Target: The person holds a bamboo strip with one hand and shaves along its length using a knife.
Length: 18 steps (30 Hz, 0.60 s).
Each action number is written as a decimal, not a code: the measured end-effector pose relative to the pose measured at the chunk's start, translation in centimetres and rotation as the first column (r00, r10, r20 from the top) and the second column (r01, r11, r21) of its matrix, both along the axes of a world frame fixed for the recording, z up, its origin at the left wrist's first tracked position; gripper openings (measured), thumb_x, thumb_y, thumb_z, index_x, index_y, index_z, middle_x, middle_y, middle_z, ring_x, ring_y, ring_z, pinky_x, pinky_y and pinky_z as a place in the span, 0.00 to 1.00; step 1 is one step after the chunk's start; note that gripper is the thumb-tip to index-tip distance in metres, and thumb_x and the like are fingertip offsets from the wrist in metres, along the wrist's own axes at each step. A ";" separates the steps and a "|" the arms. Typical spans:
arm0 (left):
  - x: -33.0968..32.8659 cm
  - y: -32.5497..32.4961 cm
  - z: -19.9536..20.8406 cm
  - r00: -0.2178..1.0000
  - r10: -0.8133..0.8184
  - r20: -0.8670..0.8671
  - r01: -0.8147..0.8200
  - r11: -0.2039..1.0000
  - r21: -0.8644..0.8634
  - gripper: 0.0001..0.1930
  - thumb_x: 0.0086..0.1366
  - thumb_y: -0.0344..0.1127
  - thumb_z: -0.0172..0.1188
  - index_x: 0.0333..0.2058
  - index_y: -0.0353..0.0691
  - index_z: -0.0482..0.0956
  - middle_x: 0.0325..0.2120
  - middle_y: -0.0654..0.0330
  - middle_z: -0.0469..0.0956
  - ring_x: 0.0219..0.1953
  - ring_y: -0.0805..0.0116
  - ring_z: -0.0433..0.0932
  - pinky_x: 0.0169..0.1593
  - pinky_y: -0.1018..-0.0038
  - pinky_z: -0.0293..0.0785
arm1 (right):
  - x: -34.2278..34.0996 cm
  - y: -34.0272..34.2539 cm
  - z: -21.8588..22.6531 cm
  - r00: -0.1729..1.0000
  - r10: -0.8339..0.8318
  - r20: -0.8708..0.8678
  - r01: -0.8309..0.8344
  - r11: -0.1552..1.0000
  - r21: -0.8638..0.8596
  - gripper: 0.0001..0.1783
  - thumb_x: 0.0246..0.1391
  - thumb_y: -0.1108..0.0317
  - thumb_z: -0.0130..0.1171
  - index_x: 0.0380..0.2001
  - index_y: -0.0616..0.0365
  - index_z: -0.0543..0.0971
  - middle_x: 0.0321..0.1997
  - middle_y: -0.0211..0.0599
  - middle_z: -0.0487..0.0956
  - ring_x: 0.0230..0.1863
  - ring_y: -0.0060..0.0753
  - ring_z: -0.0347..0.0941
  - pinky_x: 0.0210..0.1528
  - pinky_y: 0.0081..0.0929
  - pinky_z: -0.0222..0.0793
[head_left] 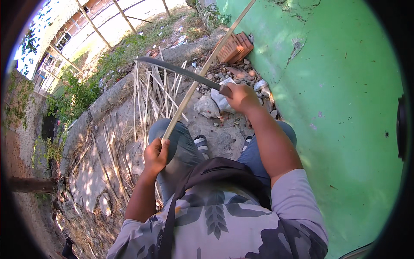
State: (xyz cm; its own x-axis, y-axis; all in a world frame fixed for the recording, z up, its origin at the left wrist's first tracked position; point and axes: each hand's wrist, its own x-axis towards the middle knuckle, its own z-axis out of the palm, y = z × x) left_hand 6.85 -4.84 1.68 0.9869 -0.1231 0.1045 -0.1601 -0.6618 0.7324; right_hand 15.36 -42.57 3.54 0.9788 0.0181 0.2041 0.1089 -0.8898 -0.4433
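Note:
My left hand [156, 156] is closed round the lower end of a long pale bamboo strip [189, 93], above my left knee. The strip slants up and to the right, past the top edge of the picture. In my right hand [243, 98] is the handle of a machete [177, 70], its dark blade pointing left. The blade crosses the strip near the middle of the strip's visible length; whether its edge touches or cuts in, I cannot tell. Beyond my left knee lies a loose heap of thin split strips [151, 93] on the ground.
More strips [114, 157] lie to the left, beside a low curved concrete edge [97, 105]. Ahead are broken stones [207, 106] and stacked orange bricks [235, 46]. A green wall [345, 108] rises close on my right. Bamboo poles [92, 23] stand at the far left.

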 end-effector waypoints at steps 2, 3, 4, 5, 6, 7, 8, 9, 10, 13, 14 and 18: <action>-0.1 -0.2 -0.1 1.000 -0.004 0.001 0.004 1.000 0.001 0.18 0.71 0.44 0.62 0.28 0.35 0.78 0.13 0.62 0.68 0.16 0.76 0.63 0.23 0.71 0.62 | 0.5 -1.1 -0.6 0.996 -0.086 0.006 0.085 0.995 0.051 0.16 0.57 0.50 0.63 0.37 0.50 0.79 0.34 0.42 0.84 0.41 0.54 0.81 0.45 0.50 0.76; -0.2 -0.1 0.0 1.000 0.008 -0.005 -0.008 1.000 0.007 0.18 0.72 0.44 0.62 0.28 0.35 0.78 0.13 0.63 0.67 0.17 0.76 0.62 0.23 0.71 0.61 | 0.5 -0.9 -0.1 0.988 -0.155 0.001 0.154 0.982 0.108 0.18 0.57 0.47 0.63 0.37 0.50 0.79 0.34 0.43 0.84 0.41 0.55 0.81 0.44 0.50 0.76; -0.2 0.0 -0.1 1.000 0.005 -0.003 -0.005 1.000 0.007 0.18 0.72 0.44 0.62 0.28 0.35 0.78 0.13 0.63 0.67 0.17 0.76 0.62 0.23 0.71 0.61 | -0.2 -0.9 0.4 0.995 -0.070 0.069 0.057 0.983 0.176 0.20 0.57 0.45 0.63 0.38 0.51 0.80 0.34 0.44 0.84 0.41 0.56 0.81 0.43 0.50 0.76; 0.0 0.1 -0.1 1.000 0.020 -0.011 -0.020 1.000 0.011 0.18 0.72 0.44 0.62 0.28 0.35 0.77 0.13 0.63 0.67 0.17 0.76 0.63 0.22 0.71 0.61 | -0.7 -0.6 0.7 0.995 -0.073 0.069 0.060 0.982 0.177 0.20 0.57 0.45 0.63 0.38 0.51 0.80 0.34 0.44 0.84 0.41 0.56 0.81 0.43 0.50 0.76; 0.2 0.0 -0.3 0.999 0.033 -0.018 -0.033 0.999 0.011 0.18 0.71 0.44 0.63 0.28 0.35 0.77 0.13 0.63 0.67 0.16 0.76 0.63 0.22 0.71 0.61 | -1.2 0.0 1.4 1.000 -0.007 0.027 0.004 0.993 0.118 0.21 0.57 0.44 0.63 0.38 0.51 0.80 0.33 0.45 0.84 0.41 0.56 0.81 0.42 0.51 0.76; 0.3 -0.5 -0.1 1.000 0.026 -0.015 -0.026 1.000 0.009 0.18 0.71 0.44 0.63 0.28 0.35 0.77 0.13 0.63 0.67 0.16 0.76 0.63 0.22 0.71 0.61 | -1.7 0.5 1.6 0.998 0.052 -0.018 -0.051 0.997 0.063 0.22 0.57 0.44 0.63 0.38 0.52 0.80 0.33 0.45 0.84 0.40 0.56 0.81 0.42 0.51 0.76; 0.4 -0.8 0.2 0.999 0.034 -0.024 -0.034 0.999 0.020 0.18 0.71 0.44 0.63 0.27 0.35 0.76 0.13 0.63 0.67 0.17 0.76 0.63 0.22 0.71 0.61 | -1.8 1.0 0.4 0.992 0.124 0.015 -0.123 0.992 -0.033 0.20 0.56 0.47 0.65 0.37 0.53 0.79 0.32 0.44 0.84 0.40 0.54 0.81 0.43 0.50 0.76; 0.3 -0.8 0.4 0.998 0.047 -0.037 -0.046 0.998 0.034 0.18 0.70 0.44 0.64 0.27 0.36 0.76 0.13 0.63 0.67 0.17 0.76 0.63 0.22 0.70 0.61 | -1.9 1.9 0.6 0.992 0.123 0.012 -0.123 0.992 -0.032 0.20 0.56 0.47 0.65 0.37 0.53 0.79 0.32 0.44 0.84 0.40 0.54 0.81 0.43 0.50 0.76; 0.3 -0.7 0.4 0.998 0.049 -0.040 -0.048 0.998 0.035 0.18 0.70 0.44 0.64 0.27 0.36 0.76 0.13 0.63 0.67 0.17 0.76 0.63 0.22 0.70 0.61 | -1.9 2.7 1.0 0.968 0.246 -0.037 -0.249 0.957 -0.148 0.19 0.55 0.49 0.65 0.37 0.52 0.79 0.33 0.43 0.84 0.40 0.53 0.82 0.45 0.49 0.76; 0.2 -0.3 0.4 1.000 0.026 0.000 -0.026 0.997 0.069 0.19 0.68 0.44 0.66 0.25 0.36 0.75 0.13 0.63 0.67 0.17 0.75 0.63 0.23 0.71 0.61 | -1.6 2.8 0.3 0.911 0.410 0.053 -0.381 0.883 -0.276 0.14 0.50 0.55 0.67 0.32 0.50 0.77 0.29 0.42 0.82 0.36 0.51 0.81 0.41 0.48 0.75; 0.1 -0.2 0.6 1.000 0.022 -0.004 -0.022 0.998 0.059 0.19 0.68 0.44 0.67 0.25 0.36 0.74 0.13 0.63 0.67 0.17 0.76 0.63 0.23 0.71 0.61 | -0.9 2.2 0.3 0.940 0.342 -0.006 -0.335 0.916 -0.220 0.13 0.51 0.55 0.67 0.33 0.50 0.78 0.29 0.42 0.82 0.36 0.52 0.81 0.40 0.48 0.75; 0.5 0.2 -0.7 1.000 0.031 0.000 -0.031 0.998 -0.062 0.19 0.66 0.43 0.69 0.23 0.37 0.73 0.12 0.64 0.66 0.18 0.77 0.63 0.22 0.71 0.61 | 1.0 0.1 -1.0 0.999 -0.048 0.014 0.046 0.994 0.101 0.14 0.53 0.55 0.68 0.34 0.52 0.80 0.31 0.44 0.83 0.36 0.54 0.80 0.39 0.48 0.74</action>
